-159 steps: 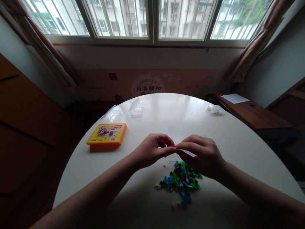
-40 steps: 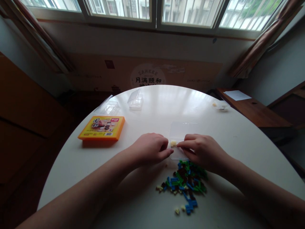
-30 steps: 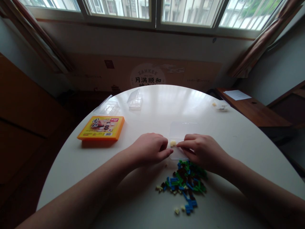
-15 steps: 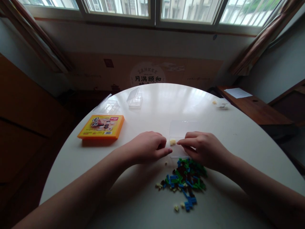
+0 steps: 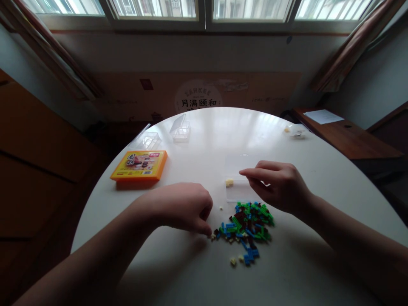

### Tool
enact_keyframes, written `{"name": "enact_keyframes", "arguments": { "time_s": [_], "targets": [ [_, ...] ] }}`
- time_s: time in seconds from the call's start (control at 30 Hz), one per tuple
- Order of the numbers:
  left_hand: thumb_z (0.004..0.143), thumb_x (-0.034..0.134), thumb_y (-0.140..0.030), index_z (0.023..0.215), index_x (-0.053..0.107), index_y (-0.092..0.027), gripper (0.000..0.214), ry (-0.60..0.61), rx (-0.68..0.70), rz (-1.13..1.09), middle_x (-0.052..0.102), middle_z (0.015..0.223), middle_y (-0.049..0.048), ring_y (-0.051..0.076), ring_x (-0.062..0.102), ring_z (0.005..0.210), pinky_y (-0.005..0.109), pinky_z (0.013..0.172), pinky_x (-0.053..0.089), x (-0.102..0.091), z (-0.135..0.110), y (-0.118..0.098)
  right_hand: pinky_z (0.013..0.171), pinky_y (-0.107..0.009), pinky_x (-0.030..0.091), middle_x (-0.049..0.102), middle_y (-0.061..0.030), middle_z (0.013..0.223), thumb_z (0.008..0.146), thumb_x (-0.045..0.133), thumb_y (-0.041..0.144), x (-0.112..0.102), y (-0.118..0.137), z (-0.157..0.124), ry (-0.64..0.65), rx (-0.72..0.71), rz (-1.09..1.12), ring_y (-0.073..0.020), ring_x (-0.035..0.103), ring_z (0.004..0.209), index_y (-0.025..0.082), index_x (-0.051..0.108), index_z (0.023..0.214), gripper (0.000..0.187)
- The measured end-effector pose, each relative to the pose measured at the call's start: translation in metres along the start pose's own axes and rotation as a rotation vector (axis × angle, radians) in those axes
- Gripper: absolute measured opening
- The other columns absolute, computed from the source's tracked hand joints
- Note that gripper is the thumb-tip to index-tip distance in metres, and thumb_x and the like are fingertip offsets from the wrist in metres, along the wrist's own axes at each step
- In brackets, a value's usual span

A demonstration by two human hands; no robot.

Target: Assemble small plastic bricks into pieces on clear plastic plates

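A pile of tiny green, blue, brown and cream building bricks lies on the white round table. My left hand is curled, its fingertips pinching down at the pile's left edge; what they hold is too small to see. My right hand hovers over an open clear plastic box, thumb and forefinger pressed together. A small cream brick assembly sits in the box's left corner, apart from both hands.
An orange flat box lies at the left. Two clear plastic cases stand behind it. A small bag rests at the far right edge. A wooden bench with a paper sheet stands beyond the table.
My left hand left the cream assembly in the clear box and moved back down to the brick pile. My right hand let go and lifted slightly to the right.
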State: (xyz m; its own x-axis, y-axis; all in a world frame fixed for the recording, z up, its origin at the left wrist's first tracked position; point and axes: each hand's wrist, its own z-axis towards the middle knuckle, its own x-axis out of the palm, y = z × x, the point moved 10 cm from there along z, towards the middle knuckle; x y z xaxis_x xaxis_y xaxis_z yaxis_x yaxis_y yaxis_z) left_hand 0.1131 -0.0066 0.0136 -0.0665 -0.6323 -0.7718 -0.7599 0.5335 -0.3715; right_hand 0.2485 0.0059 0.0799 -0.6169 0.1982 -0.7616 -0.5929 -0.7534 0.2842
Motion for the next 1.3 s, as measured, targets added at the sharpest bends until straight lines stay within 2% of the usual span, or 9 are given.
{"name": "enact_keyframes", "arguments": {
  "time_s": [0.13, 0.27, 0.4, 0.53, 0.7, 0.93, 1.3],
  "targets": [
    [0.072, 0.071, -0.035, 0.071, 0.07, -0.021, 0.014, -0.016, 0.118, 0.018, 0.068, 0.072, 0.0008, 0.014, 0.056, 0.061, 0.026, 0.053, 0.037, 0.0, 0.002, -0.017, 0.049, -0.023, 0.039, 0.061, 0.001, 0.065, 0.082, 0.061, 0.011, -0.019, 0.002, -0.002, -0.175, -0.068, 0.043, -0.0089, 0.049, 0.052, 0.019, 0.073, 0.097, 0.021],
    [0.071, 0.067, -0.023, 0.068, 0.068, -0.021, 0.004, -0.042, 0.195, 0.038, 0.068, 0.073, -0.0001, 0.014, 0.057, 0.062, 0.025, 0.057, 0.039, 0.001, 0.001, -0.031, 0.047, -0.023, 0.036, 0.055, 0.003, 0.059, 0.079, 0.063, 0.008, -0.026, -0.002, -0.004, -0.244, -0.092, 0.038, -0.0079, 0.043, 0.049, 0.018, 0.073, 0.095, 0.021],
    [0.07, 0.066, -0.018, 0.068, 0.07, -0.021, 0.004, -0.04, 0.165, 0.046, 0.069, 0.072, 0.0002, 0.014, 0.057, 0.061, 0.025, 0.056, 0.039, 0.004, 0.001, -0.028, 0.047, -0.022, 0.035, 0.05, 0.0043, 0.058, 0.079, 0.062, 0.008, -0.029, -0.011, -0.005, -0.288, -0.07, 0.053, -0.0074, 0.041, 0.048, 0.018, 0.073, 0.096, 0.022],
    [0.072, 0.061, -0.016, 0.066, 0.069, -0.021, 0.011, -0.113, 0.118, 0.084, 0.069, 0.072, 0.001, 0.015, 0.058, 0.063, 0.026, 0.059, 0.04, -0.003, 0.002, -0.017, 0.048, -0.022, 0.036, 0.051, 0.0046, 0.059, 0.079, 0.061, 0.006, -0.031, -0.017, -0.007, -0.325, -0.061, 0.081, -0.0067, 0.041, 0.048, 0.019, 0.072, 0.097, 0.024],
    [0.075, 0.059, -0.017, 0.07, 0.071, -0.022, 0.014, -0.234, 0.057, 0.165, 0.068, 0.074, 0.0021, 0.016, 0.058, 0.065, 0.027, 0.057, 0.038, -0.018, 0.002, -0.005, 0.048, -0.022, 0.036, 0.05, 0.0044, 0.059, 0.079, 0.061, 0.007, -0.027, -0.016, -0.008, -0.32, -0.073, 0.094, -0.0072, 0.041, 0.049, 0.018, 0.072, 0.097, 0.024],
    [0.082, 0.053, -0.016, 0.067, 0.067, -0.018, 0.021, -0.388, 0.058, 0.316, 0.066, 0.075, 0.0034, 0.014, 0.056, 0.06, 0.026, 0.054, 0.035, -0.033, 0.006, -0.003, 0.048, -0.023, 0.037, 0.054, 0.0035, 0.061, 0.081, 0.058, 0.009, -0.02, -0.014, -0.003, -0.237, -0.085, 0.088, -0.0075, 0.043, 0.049, 0.019, 0.071, 0.096, 0.022],
    [0.083, 0.054, -0.016, 0.069, 0.067, -0.017, 0.02, -0.526, 0.097, 0.342, 0.068, 0.078, 0.0026, 0.014, 0.06, 0.062, 0.025, 0.056, 0.036, -0.042, 0.013, 0.001, 0.048, -0.023, 0.036, 0.052, 0.0042, 0.06, 0.081, 0.059, 0.009, -0.017, -0.012, -0.007, -0.25, -0.109, 0.08, -0.0076, 0.042, 0.049, 0.02, 0.071, 0.096, 0.022]
  ]
}}
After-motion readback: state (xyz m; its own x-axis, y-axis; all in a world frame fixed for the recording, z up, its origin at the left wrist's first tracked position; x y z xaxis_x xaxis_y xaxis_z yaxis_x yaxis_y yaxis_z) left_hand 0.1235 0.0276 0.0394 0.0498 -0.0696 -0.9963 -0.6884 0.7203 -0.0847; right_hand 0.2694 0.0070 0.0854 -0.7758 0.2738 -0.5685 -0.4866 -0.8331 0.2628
